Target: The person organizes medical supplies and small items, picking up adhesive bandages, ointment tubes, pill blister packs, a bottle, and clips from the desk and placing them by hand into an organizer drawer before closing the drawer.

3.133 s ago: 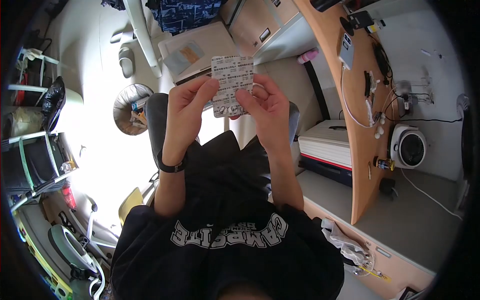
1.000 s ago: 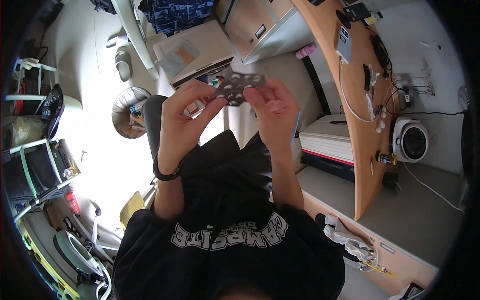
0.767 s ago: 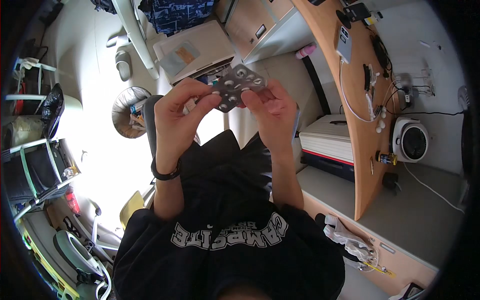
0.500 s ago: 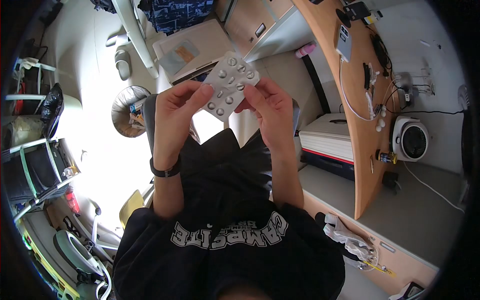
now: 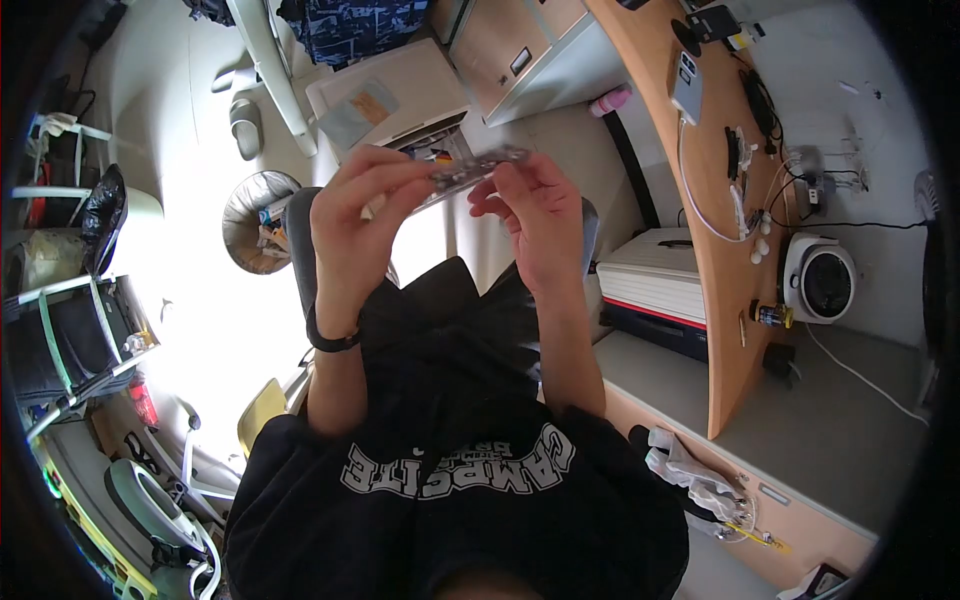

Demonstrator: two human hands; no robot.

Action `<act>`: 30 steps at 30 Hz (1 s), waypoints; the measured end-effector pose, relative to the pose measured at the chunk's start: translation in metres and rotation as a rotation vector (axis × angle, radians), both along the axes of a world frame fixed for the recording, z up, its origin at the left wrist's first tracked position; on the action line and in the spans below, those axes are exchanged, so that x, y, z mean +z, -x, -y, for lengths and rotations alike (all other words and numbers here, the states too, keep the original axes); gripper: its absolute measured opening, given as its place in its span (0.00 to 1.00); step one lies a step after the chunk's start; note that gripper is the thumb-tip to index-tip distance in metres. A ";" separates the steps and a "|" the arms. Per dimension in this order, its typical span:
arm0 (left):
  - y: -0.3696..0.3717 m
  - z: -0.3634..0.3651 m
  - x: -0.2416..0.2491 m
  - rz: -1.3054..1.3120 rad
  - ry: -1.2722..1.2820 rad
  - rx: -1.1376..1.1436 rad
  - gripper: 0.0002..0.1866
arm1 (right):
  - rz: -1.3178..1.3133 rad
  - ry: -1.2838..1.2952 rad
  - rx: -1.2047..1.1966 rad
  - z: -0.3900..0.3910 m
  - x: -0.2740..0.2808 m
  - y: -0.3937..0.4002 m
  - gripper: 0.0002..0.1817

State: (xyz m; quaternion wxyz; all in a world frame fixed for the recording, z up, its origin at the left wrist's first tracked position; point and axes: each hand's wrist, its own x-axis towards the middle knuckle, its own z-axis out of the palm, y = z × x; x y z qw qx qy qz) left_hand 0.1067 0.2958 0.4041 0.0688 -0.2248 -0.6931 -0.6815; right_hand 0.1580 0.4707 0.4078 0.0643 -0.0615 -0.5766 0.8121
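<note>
A silvery blister pack of pills is held up in front of me, tilted so that it shows nearly edge-on and a little blurred. My left hand pinches its left end between thumb and fingers. At the right end, my right hand grips it, thumb on the near side. A dark band circles my left wrist. Beyond the pack stands a pale storage box with a flat packet on its lid, and colourful items show at its front opening.
A curved wooden desk runs along the right, carrying a white power bank, cables and a small fan. Below it sits a white case. On the left are a waste bin, a grey slipper and a loaded rack.
The blister pack has turned from facing me broadside to nearly edge-on. Both hands have rotated with it and keep their hold; the box front behind shows more.
</note>
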 end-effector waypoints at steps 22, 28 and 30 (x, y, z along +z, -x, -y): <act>-0.024 0.003 0.024 0.389 -0.349 -0.126 0.08 | -0.075 0.004 0.010 0.012 0.044 -0.016 0.21; -0.024 0.011 0.023 0.328 -0.450 -0.164 0.09 | -0.097 -0.086 0.052 0.019 0.055 -0.028 0.20; -0.026 0.012 0.027 0.316 -0.474 -0.152 0.09 | -0.120 -0.114 0.047 0.021 0.056 -0.030 0.19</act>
